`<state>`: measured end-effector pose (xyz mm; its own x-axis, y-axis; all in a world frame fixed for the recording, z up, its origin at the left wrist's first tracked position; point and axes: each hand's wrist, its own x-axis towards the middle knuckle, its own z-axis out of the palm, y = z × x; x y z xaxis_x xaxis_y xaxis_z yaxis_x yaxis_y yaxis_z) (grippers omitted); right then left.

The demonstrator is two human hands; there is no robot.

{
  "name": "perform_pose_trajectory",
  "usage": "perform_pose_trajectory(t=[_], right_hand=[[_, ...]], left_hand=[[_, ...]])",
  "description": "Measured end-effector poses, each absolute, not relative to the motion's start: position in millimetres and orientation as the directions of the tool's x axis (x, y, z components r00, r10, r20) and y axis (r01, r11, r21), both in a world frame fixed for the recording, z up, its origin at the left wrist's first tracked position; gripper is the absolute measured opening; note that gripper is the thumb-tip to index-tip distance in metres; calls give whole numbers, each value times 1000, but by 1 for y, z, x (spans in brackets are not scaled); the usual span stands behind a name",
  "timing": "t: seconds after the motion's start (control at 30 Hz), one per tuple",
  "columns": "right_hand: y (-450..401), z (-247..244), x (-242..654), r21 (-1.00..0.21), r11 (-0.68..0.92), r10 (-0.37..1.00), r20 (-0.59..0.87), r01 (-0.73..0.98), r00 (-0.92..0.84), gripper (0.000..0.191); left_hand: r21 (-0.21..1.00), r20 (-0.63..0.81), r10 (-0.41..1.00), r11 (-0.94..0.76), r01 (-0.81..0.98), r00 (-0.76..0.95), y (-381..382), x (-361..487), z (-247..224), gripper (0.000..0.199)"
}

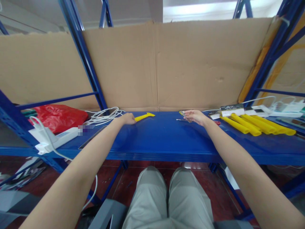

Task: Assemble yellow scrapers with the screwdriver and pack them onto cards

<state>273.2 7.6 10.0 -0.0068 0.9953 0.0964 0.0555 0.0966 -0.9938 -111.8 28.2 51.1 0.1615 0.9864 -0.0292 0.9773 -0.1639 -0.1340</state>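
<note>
My left hand is closed around the handle of a yellow tool with a short crosswise head, which points right above the blue shelf top. My right hand pinches a small, flat, greyish piece between thumb and fingers; its exact kind is too small to make out. Just under the right hand lies a thin metal tool, partly hidden by the hand. A red part shows on the other side of the wrist; I cannot tell whether it belongs to that tool.
Several yellow tubes lie at the right beside a black-and-white box. On the left are a red plastic bag, coiled white cable and a white power strip. A cardboard panel stands behind the blue shelf.
</note>
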Motion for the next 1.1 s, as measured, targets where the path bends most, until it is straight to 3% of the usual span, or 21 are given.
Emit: perform_pose_trajectory(t=[0.1, 0.27, 0.5, 0.73, 0.9, 1.1], right_hand=[[8, 10, 273, -994, 95, 995, 95, 58, -4, 28], [9, 9, 274, -988, 125, 992, 124, 88, -20, 29], [8, 9, 273, -989, 121, 993, 120, 80, -8, 29], [11, 6, 276, -989, 123, 992, 123, 84, -10, 28], [11, 5, 274, -991, 112, 994, 112, 68, -7, 29], [5, 9, 269, -995, 78, 996, 80, 70, 28, 32]], left_hand=[[-138, -3, 988, -156, 978, 157, 34, -101, 44, 42], [-12, 99, 977, -191, 982, 191, 33, -81, 26, 49], [62, 189, 979, -92, 994, 79, 30, -69, 12, 60], [132, 111, 984, -156, 979, 142, 29, -61, 26, 52], [78, 43, 961, -276, 958, 274, 13, -40, 35, 43], [-8, -65, 958, -280, 960, 278, -5, -12, 48, 41]])
